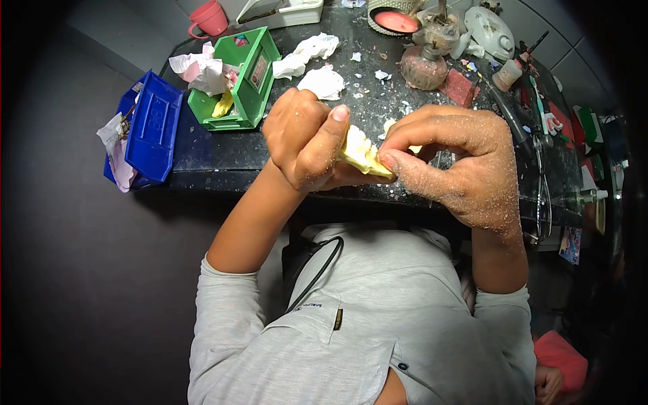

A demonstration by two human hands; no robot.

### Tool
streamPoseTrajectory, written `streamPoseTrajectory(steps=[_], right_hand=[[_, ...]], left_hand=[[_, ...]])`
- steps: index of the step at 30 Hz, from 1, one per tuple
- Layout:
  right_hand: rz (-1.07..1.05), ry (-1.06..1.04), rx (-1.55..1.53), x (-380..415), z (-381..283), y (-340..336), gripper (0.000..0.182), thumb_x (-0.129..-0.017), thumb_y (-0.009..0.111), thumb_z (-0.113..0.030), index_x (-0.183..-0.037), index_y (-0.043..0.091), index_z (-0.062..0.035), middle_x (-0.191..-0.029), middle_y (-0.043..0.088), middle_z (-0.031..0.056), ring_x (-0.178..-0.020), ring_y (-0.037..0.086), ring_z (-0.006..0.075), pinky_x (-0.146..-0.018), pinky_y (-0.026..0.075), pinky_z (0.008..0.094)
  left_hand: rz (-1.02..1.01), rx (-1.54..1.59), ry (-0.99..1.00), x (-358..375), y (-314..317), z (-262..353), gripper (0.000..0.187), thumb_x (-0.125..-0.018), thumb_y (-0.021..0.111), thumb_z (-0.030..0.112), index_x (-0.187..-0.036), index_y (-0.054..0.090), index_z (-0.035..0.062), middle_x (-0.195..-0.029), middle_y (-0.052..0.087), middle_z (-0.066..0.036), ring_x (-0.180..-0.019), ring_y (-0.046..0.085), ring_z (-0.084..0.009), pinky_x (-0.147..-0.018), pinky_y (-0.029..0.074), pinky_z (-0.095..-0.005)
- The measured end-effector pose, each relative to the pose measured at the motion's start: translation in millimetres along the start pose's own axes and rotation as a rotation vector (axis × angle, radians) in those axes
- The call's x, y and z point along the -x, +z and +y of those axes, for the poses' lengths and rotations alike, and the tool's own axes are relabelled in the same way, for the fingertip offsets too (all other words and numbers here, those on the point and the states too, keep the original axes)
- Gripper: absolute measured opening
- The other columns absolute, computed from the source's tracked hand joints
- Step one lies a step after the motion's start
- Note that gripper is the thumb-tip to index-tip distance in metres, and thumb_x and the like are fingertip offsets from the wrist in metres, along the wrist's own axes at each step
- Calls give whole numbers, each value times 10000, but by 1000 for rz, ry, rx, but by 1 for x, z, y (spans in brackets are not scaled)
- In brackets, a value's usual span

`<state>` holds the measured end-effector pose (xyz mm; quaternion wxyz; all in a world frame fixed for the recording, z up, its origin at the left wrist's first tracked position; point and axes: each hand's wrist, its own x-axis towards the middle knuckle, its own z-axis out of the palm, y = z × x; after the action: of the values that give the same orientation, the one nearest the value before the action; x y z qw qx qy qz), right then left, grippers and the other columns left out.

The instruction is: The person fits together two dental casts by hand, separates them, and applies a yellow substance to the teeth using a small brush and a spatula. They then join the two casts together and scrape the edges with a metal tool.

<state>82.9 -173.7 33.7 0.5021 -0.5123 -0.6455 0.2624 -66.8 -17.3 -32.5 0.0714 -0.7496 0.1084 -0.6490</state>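
Above the bench's near edge, my left hand (304, 138) is closed around a pale yellow dental cast (362, 152), its row of teeth facing up and its lower part hidden by the palm. My right hand (466, 158) has thumb and index finger pinched at the cast's right edge, the other fingers curled behind. Pale grit coats the back of the right hand and wrist. Bits of yellow show between and behind the right fingers. Beyond the hands, crumpled white paper (322, 82) lies on the dark bench (223, 152).
A green bin (260, 77) with paper and a yellow piece stands left, beside a blue bin (154, 128). Behind are a pink mug (209, 19) and a glass spirit lamp (424, 67). A red block (459, 89) and tools line the right. Another person's hand (548, 383) shows lower right.
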Motion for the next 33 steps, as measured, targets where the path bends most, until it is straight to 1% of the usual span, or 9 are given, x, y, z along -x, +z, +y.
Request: streamPoseTrajectory(steps=[10, 24, 26, 27, 28, 29, 30, 32, 33], right_hand=[[-12, 12, 31, -1, -1, -1, 96, -785, 752, -19, -879, 755, 0, -852, 719, 92, -732, 657, 112, -629, 510, 220], [-11, 20, 36, -2, -1, 0, 76, -781, 762, -22, -856, 753, -9, -853, 720, 86, -741, 660, 109, -634, 512, 215], [-13, 26, 36, -1, -1, -1, 104, -789, 761, -21, -889, 746, 1, -871, 721, 85, -761, 661, 109, -648, 512, 216], [-12, 25, 36, -1, -1, -2, 104, -789, 761, -21, -889, 746, 1, -871, 721, 85, -761, 661, 109, -648, 512, 216], [58, 22, 17, -1, -1, -3, 100, -808, 763, -59, -892, 744, -7, -854, 720, 62, -734, 658, 94, -634, 515, 210], [126, 19, -1, -1, 0, -6, 108, -827, 765, -97, -894, 743, -15, -837, 719, 38, -707, 654, 80, -620, 518, 204], [215, 10, -60, 1, 7, -11, 126, -832, 775, -111, -912, 741, -20, -848, 722, 36, -703, 652, 74, -627, 518, 197], [379, 13, 29, 4, 19, -27, 136, -836, 784, -128, -911, 742, -23, -850, 722, 39, -704, 636, 72, -635, 502, 196], [378, 7, 43, 8, 26, -38, 136, -836, 784, -128, -911, 742, -23, -850, 722, 39, -704, 636, 72, -635, 502, 196]], left_hand=[[-42, -13, -40, 0, -2, 3, 670, -792, 779, 497, -1178, 524, 13, -669, 483, -45, -510, 443, -172, -457, 318, -290], [-23, -22, -21, -1, -1, 2, 685, -783, 790, 509, -1173, 522, 13, -670, 490, -46, -511, 449, -169, -455, 319, -286], [-29, -24, -26, -2, -1, 2, 688, -783, 791, 514, -1172, 522, 15, -668, 492, -47, -511, 454, -171, -454, 324, -287], [-35, -18, -54, -4, 0, 1, 703, -769, 803, 523, -1168, 523, 16, -663, 492, -46, -512, 465, -175, -454, 340, -293], [-40, -12, -80, -5, 0, 1, 719, -755, 815, 531, -1164, 525, 17, -657, 492, -46, -512, 476, -179, -454, 355, -299], [42, -24, -108, -3, 9, -2, 736, -727, 847, 515, -1162, 522, 19, -706, 519, -68, -512, 495, -193, -459, 395, -312], [113, -80, -127, -10, 16, -6, 729, -711, 882, 443, -1169, 519, 7, -784, 546, -81, -576, 525, -192, -507, 431, -293], [39, -1, -384, -3, 8, -18, 668, -753, 871, 350, -1191, 517, -9, -846, 561, -65, -665, 544, -151, -581, 448, -259], [107, 295, -752, -12, 9, -7, 580, -803, 840, 266, -1195, 525, -21, -881, 573, -41, -741, 539, -102, -643, 449, -237]])
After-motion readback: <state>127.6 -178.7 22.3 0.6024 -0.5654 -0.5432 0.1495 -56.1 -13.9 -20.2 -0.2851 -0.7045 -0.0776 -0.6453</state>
